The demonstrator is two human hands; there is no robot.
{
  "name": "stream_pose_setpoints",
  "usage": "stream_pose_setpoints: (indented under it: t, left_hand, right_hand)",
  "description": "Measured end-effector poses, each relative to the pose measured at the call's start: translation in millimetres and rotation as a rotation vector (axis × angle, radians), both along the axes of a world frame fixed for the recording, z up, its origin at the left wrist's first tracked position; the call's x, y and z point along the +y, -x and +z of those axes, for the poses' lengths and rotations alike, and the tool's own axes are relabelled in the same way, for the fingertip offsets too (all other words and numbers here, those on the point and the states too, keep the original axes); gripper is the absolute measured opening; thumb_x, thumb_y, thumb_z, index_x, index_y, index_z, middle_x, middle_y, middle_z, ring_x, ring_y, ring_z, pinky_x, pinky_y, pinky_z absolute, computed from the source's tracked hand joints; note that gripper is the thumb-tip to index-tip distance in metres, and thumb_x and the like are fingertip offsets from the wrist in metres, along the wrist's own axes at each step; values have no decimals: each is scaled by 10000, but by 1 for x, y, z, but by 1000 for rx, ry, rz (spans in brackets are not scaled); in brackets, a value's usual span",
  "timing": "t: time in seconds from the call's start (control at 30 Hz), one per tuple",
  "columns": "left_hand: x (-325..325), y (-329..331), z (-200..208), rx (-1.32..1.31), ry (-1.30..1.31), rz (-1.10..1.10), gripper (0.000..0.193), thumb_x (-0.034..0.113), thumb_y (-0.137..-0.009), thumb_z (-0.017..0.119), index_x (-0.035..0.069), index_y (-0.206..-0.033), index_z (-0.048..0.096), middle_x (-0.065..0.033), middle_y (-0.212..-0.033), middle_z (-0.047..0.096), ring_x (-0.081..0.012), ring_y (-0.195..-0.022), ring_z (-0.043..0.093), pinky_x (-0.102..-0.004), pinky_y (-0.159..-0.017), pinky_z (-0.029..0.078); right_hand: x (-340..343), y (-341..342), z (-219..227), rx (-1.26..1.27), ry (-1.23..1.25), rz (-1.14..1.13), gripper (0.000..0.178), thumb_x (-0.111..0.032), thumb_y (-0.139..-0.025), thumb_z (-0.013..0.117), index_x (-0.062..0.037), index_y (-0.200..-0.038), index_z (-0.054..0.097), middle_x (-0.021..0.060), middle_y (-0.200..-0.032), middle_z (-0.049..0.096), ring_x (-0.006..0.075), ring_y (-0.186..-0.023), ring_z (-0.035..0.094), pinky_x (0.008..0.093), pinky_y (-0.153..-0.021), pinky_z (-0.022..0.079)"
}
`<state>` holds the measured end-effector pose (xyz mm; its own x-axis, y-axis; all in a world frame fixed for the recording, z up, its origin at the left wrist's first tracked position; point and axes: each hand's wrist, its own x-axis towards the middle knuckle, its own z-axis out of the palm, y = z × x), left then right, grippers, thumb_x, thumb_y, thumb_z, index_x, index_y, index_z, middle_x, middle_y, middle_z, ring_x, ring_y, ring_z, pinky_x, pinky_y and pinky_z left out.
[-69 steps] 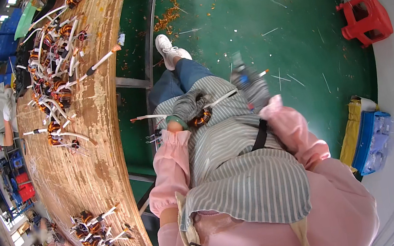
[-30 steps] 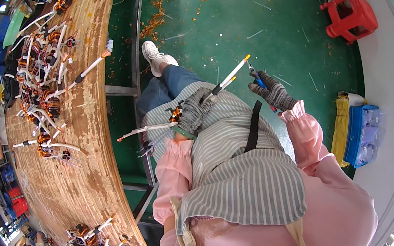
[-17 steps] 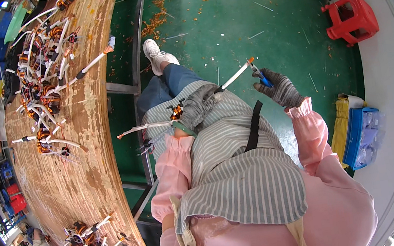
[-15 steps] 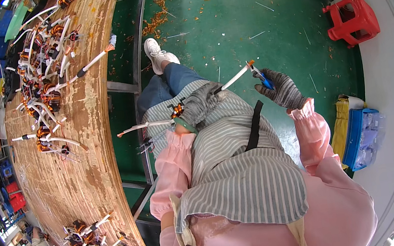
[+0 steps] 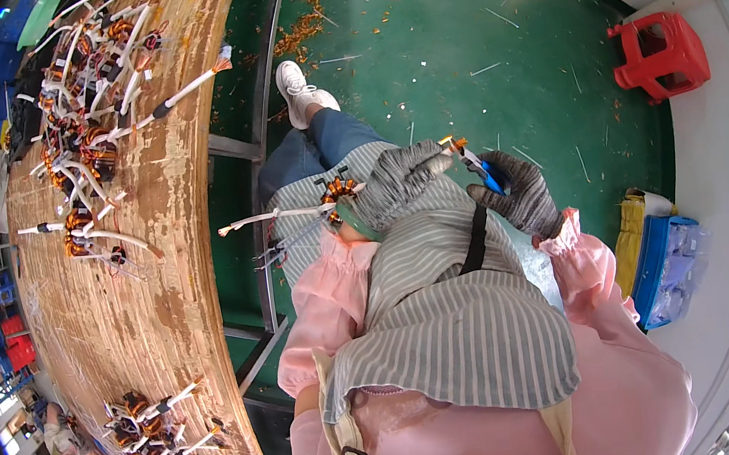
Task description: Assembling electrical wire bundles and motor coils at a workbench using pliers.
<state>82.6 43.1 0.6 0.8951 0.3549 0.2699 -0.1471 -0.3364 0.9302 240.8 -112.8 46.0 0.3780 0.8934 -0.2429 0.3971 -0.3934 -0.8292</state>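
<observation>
My left hand, in a grey striped knit glove, is closed around the white-sleeved lead of a copper-wound coil above my lap. The coil sticks out on the wrist side of that hand, with another white lead and thin wires pointing toward the table. Bare copper strands show past my left fingertips. My right hand, gloved alike, is closed on blue-handled pliers. Their jaws reach up to the copper strands; whether they grip them is too small to tell.
A worn wooden table runs along my left, with several copper coils heaped at its far part and more coils nearer. A red stool and a blue bin stand at right. Scraps litter the green floor. Other people are beyond the table.
My left hand has slid along the white lead toward its copper end, covering most of the sleeve and baring more of the coil. The pliers stay near the copper strands.
</observation>
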Motion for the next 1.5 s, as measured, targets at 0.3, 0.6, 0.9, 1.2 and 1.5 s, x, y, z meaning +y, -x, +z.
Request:
stream_pose_setpoints:
  t: [0.3, 0.6, 0.9, 1.2, 1.5]
  left_hand:
    - [-2, 3, -1, -124, -139, 59, 264, 134, -874, 551, 1, -1102, 572, -150, -990, 616, -256, -890, 602, -292, -753, 459]
    - [-7, 3, -10, -49, -26, 31, 274, 129, -881, 543, -1, -1122, 562, -137, -1055, 616, -241, -917, 612, -301, -777, 471]
    - [-7, 8, -32, -186, -105, -9, 310, 79, -867, 507, 42, -1171, 553, -128, -1159, 567, -276, -954, 596, -309, -787, 500]
    - [-12, 9, -16, -173, -431, 159, 373, 66, -778, 554, 65, -1150, 563, -148, -1100, 583, -296, -882, 608, -365, -702, 506]
    - [-14, 16, 9, 20, 306, 104, 247, 137, -866, 542, 21, -1078, 595, -127, -1000, 630, -227, -911, 604, -288, -804, 469]
  right_hand:
    - [12, 1, 1, 20, -21, 64, 453, -261, -752, 705, -49, -1122, 553, 110, -923, 606, 198, -848, 594, 301, -773, 470]
    - [12, -7, 10, -329, 2, 222, 402, -298, -801, 636, -70, -1123, 563, 109, -761, 558, 199, -688, 574, 330, -642, 466]
    - [8, 5, 0, 122, 10, 163, 382, -256, -832, 617, -18, -1122, 546, 76, -815, 582, 195, -731, 568, 306, -675, 468]
    - [3, -2, -13, 271, -31, 191, 381, -240, -836, 610, -20, -1140, 543, 77, -796, 611, 192, -733, 589, 306, -658, 482]
    - [19, 3, -6, -246, -242, 253, 412, -176, -780, 660, -13, -1132, 522, 121, -844, 573, 241, -735, 562, 371, -700, 465]
